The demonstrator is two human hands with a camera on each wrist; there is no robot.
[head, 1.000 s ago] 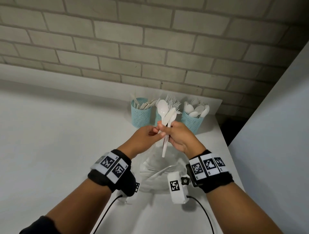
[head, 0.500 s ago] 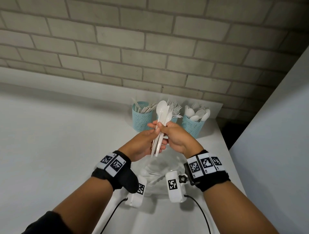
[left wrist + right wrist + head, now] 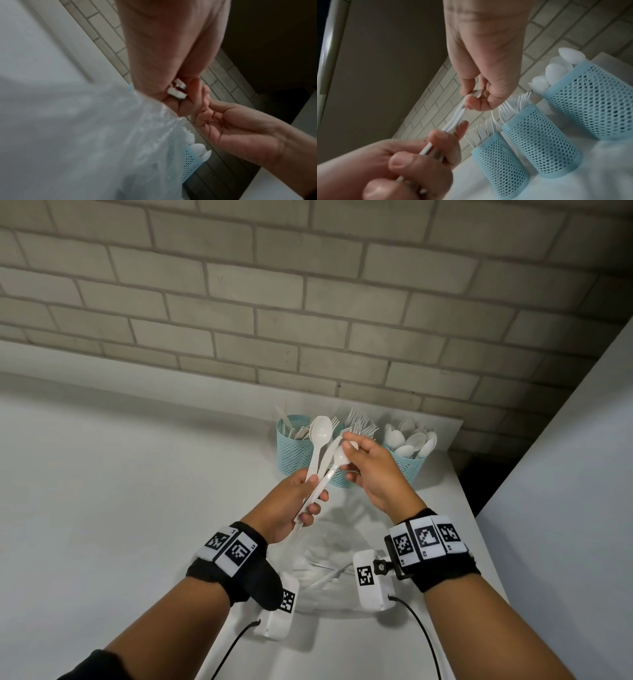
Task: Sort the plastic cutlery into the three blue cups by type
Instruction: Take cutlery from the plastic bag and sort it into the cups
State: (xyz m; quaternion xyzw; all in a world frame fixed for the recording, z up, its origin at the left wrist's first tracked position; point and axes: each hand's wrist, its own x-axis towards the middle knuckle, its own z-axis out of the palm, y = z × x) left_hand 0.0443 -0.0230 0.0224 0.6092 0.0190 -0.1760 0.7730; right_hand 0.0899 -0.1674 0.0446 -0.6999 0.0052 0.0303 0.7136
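My left hand (image 3: 312,495) grips the handles of a small bundle of white plastic cutlery (image 3: 322,470), whose ends show between its fingers (image 3: 176,90). One spoon (image 3: 320,429) sticks up from the bundle. My right hand (image 3: 350,447) pinches the bowl of a second spoon (image 3: 339,457) just above it, also seen in the right wrist view (image 3: 471,96). Behind them stand three blue mesh cups: the left cup (image 3: 294,451) holds knives, the middle cup (image 3: 339,479) forks, the right cup (image 3: 408,465) spoons.
A clear plastic bag (image 3: 325,559) with more white cutlery lies on the white table (image 3: 120,508) between my wrists. A brick wall (image 3: 308,302) runs behind the cups. The table's right edge and a grey panel (image 3: 565,474) lie to the right.
Both hands held the bundle together before. Now my left hand holds the handles lower down, my right hand has slid up to one spoon's bowl, and the pieces fan apart.
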